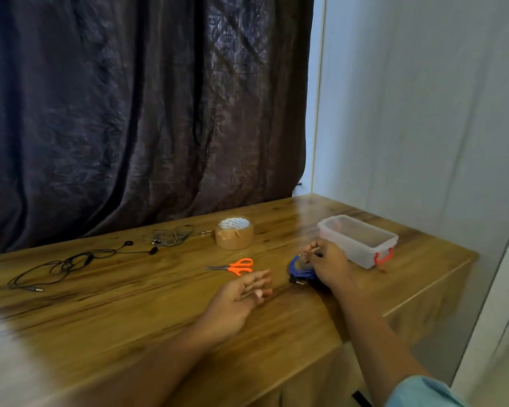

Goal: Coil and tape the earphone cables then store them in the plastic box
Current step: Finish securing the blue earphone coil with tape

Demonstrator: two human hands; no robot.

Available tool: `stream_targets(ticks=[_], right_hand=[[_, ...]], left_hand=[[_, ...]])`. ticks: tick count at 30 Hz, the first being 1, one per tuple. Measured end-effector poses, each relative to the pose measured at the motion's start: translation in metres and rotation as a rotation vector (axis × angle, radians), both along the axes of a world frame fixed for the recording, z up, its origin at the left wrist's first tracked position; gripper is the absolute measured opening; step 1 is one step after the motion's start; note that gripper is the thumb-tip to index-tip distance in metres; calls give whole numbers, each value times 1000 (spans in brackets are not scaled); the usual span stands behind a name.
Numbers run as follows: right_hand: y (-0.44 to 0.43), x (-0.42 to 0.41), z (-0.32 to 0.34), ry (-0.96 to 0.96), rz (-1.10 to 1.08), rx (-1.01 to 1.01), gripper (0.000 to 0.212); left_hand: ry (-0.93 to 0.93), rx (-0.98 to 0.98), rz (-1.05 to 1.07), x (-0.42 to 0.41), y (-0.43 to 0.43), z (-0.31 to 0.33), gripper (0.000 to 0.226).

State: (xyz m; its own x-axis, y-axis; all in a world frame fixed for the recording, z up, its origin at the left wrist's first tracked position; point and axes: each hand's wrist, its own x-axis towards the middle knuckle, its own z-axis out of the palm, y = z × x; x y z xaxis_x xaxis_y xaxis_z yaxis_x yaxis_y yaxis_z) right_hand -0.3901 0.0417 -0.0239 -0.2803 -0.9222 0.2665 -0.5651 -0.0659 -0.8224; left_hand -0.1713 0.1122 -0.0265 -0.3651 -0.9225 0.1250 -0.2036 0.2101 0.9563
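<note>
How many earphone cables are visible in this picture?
3. A blue coiled cable held by the right hand; a black cable loose at the left of the table; a grey tangled cable beside the tape roll. The plastic box might hide more.

Right hand [328, 264] hides pt of the blue cable coil [299, 270] it holds. Left hand [238, 301]: fingers [257, 279] blurred. Tape roll [234, 234] print too small to read. Table [71, 333] near-left corner smeared, cut off.
</note>
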Motion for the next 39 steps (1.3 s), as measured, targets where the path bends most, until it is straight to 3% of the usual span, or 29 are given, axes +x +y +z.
stream_targets(ticks=[7,11,15,17,20,25,31,34,39], right_hand=[[-18,17,-2,229,-89,101,13],[-23,24,-4,263,-187,76,34],[-26,24,-6,142,-257,-9,51],[-23,24,-6,112,-334,-89,48],[-16,33,-2,228,-428,-216,32],[-2,90,6,367,-166,-519,14],[2,164,2,601,290,-529,14],[-5,177,-3,688,351,-467,15],[-4,175,4,696,242,-468,19]], left_hand=[[-9,-32,148,7,-8,2,41],[-14,-38,185,9,-10,2,42],[-21,-47,186,10,-12,0,42],[-32,-77,193,10,-14,-1,40],[-34,-142,255,16,-19,2,38],[-100,-194,439,45,-36,9,34],[-210,-276,639,86,-55,12,28],[-250,-308,702,102,-62,10,26],[-361,-336,677,110,-66,8,25]])
